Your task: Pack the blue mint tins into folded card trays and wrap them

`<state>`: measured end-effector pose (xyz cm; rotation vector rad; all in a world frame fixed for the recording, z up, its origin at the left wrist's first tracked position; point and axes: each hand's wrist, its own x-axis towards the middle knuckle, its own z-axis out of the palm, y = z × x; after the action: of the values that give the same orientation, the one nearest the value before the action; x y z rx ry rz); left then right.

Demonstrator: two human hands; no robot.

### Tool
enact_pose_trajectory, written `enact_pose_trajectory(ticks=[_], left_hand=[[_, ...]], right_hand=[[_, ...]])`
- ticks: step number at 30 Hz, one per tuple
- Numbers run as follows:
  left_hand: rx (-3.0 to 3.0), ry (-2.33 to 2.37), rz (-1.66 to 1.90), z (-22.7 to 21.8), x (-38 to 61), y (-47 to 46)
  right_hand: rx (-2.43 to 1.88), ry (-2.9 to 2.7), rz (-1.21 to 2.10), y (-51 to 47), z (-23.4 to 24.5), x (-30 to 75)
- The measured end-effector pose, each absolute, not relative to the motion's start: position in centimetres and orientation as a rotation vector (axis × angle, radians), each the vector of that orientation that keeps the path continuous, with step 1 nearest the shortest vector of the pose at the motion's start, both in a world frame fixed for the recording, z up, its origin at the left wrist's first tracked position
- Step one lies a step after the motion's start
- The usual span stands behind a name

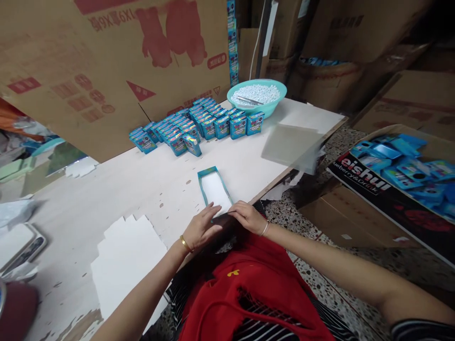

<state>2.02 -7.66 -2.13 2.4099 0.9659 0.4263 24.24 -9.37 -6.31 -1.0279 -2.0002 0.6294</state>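
Observation:
A shallow open tray box, blue outside and white inside, lies on the white table at its near edge. My left hand rests on the tray's near end, fingers stretched toward it and close together. My right hand lies over the near right corner with fingers curved down on the edge. A stack of flat white card blanks lies to the left of my left forearm. Several small blue packets stand in rows at the back of the table.
A teal bowl of small white pieces stands at the far corner. A clear plastic sheet hangs over the right table edge. A carton of blue boxes sits on the floor right. Large cardboard leans behind. A scale is at left.

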Motion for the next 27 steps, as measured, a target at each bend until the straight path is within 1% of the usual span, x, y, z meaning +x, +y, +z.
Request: enact_pose_trajectory(ticks=[2, 5, 8, 10, 13, 15, 16, 20, 27], left_hand=[[2.400, 1.143, 0.400, -2.0, 2.8, -7.8], [2.295, 1.419, 0.346, -1.8, 4.3, -7.9], [2.205, 1.506, 0.407, -1.7, 5.1, -7.9], [2.184, 1.482, 0.537, -2.1, 5.1, -8.0], [2.109, 1.484, 0.872, -3.5, 4.9, -8.5], [1.930, 1.559, 1.054, -4.6, 5.2, -9.1], [1.811, 1.596, 1.083, -5.1, 5.5, -9.4], [1.482, 1.662, 1.042, -6.4, 7.3, -10.3], [1.526, 1.702, 1.064, -6.9, 8.0, -10.1]], right_hand=[[-1.144, -1.895, 0.658, -9.3, -6.2, 23.6], [-1.221, -1.811, 0.593, -9.5, -6.5, 23.3], [-1.129, -1.989, 0.454, -9.9, -7.1, 23.7], [-1.081, -2.132, 0.390, -10.1, -7.5, 24.0], [-1.091, -2.190, 0.341, -10.4, -7.7, 24.2], [-1.072, -2.194, 0.329, -10.5, -7.6, 23.9], [-1.045, -2.203, 0.327, -10.5, -7.5, 23.7], [-0.977, -2.199, 0.326, -10.1, -7.3, 22.5], [-1.140, -2.240, 0.302, -9.3, -7.7, 21.7]])
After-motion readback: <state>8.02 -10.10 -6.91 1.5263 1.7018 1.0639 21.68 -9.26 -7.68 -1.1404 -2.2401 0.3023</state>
